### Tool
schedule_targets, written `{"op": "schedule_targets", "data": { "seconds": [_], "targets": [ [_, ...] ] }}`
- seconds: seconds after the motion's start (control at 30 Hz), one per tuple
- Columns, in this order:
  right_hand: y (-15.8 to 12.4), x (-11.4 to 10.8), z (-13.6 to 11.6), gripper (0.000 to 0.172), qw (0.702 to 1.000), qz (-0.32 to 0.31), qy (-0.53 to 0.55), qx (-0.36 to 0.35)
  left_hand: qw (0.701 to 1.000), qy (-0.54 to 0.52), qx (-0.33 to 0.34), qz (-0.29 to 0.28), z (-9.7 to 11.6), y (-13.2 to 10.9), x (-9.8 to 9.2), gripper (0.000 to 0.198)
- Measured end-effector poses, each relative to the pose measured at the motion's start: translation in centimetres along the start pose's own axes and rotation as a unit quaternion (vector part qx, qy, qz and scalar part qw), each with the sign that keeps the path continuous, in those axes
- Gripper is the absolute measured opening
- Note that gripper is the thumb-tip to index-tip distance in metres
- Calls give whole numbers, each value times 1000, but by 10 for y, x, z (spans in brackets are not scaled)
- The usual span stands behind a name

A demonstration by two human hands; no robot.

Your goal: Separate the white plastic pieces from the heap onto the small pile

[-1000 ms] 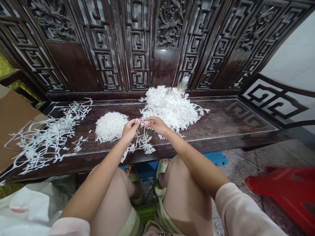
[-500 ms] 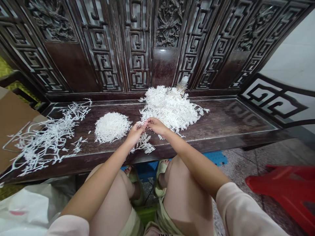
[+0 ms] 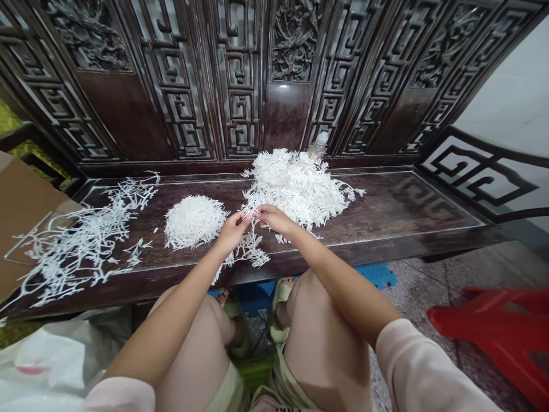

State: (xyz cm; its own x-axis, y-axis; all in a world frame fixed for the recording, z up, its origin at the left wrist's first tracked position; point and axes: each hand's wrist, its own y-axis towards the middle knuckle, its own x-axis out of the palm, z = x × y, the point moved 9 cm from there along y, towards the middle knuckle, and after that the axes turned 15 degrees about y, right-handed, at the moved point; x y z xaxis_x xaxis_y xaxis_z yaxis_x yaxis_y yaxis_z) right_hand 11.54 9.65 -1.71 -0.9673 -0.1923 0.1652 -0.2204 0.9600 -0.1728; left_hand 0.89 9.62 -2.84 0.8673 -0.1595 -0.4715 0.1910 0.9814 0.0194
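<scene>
My left hand (image 3: 233,233) and my right hand (image 3: 274,220) meet above the dark wooden bench seat (image 3: 386,206), their fingertips pinching a white branching plastic sprig (image 3: 251,249) that hangs below them. Just left of my left hand lies a round heap of fine white trimmed pieces (image 3: 194,222). A larger, looser heap of white branching sprigs (image 3: 295,189) sits behind my right hand, almost touching its fingers. Farther left, long white branch scraps (image 3: 86,246) lie spread out.
A plastic bottle (image 3: 318,147) stands behind the large heap, against the carved wooden backrest (image 3: 240,74). Cardboard (image 3: 26,212) lies at the left, a white plastic bag (image 3: 55,360) below it. A red plastic stool (image 3: 493,337) stands on the floor at right.
My hands have shifted slightly, and the left now sits a little lower. The sprig between them hangs less far toward the bench edge than one second ago.
</scene>
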Motion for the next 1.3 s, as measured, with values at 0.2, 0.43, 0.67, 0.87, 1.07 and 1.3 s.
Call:
{"op": "schedule_targets", "data": {
  "seconds": [0.2, 0.43, 0.67, 0.87, 1.07, 1.3],
  "targets": [
    [-8, 17, -4, 14, 997, -72, -8, 6, 998, -3, 51, -32, 12, -3, 3, 34],
    [-6, 13, -20, 21, 967, -68, -218, -110, 998, -6, 61, -35, 16, -6, 3, 34],
    [-7, 27, -31, 23, 912, -66, -353, -200, 997, -33, 76, -1, 20, -4, -5, 31],
    [6, 2, -35, 9, 826, 34, -525, -202, 992, -32, 99, -67, 42, -25, 1, 33],
    [7, -33, -23, 22, 923, 44, -367, -108, 1000, -2, 9, 14, 18, -11, -26, 34],
    [-10, 6, -16, 28, 987, -65, -139, -38, 934, 271, -191, 134, -104, 18, -116, 25]
  ]
}}
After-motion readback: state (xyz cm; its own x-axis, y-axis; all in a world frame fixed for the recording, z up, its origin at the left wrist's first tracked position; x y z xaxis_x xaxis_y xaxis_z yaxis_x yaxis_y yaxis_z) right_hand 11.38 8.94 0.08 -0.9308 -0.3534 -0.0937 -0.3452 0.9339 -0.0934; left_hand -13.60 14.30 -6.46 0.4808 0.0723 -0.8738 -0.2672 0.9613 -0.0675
